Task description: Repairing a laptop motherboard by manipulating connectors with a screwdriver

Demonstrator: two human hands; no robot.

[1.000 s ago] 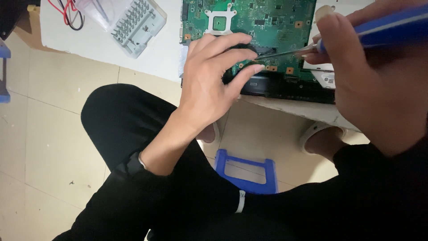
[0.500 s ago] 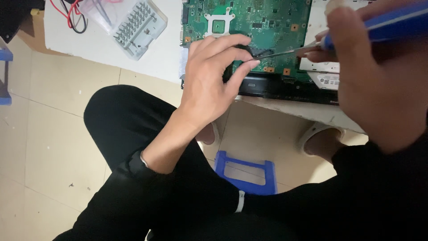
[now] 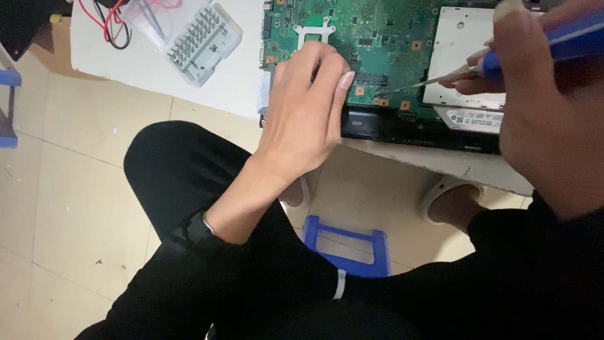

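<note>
Since half a second ago the left hand [image 3: 305,110] has uncurled: its fingers, then bent beside the screwdriver tip, now lie straighter and close together, flat against the near edge of the green circuit board [image 3: 377,38], holding nothing. That reads as steadying the board, judging from the pose. The right hand [image 3: 547,107] has barely shifted; its fingers are wrapped around the blue handle of a screwdriver [image 3: 503,53], whose thin metal shaft slants down to the left, with the tip at or just above a small spot on the board, just beside the left fingertips.

The board sits in a black laptop chassis [image 3: 402,129] at the edge of a white table [image 3: 157,75]; it is matt green, dotted with small components and a pale square bracket. Beside it lies a flat silvery metal drive [image 3: 459,56]. Farther left are a grey plastic bit holder [image 3: 201,41] bristling with bits, and red and black wires [image 3: 110,25]. Below, a blue plastic stool [image 3: 346,245] stands on beige floor tiles
</note>
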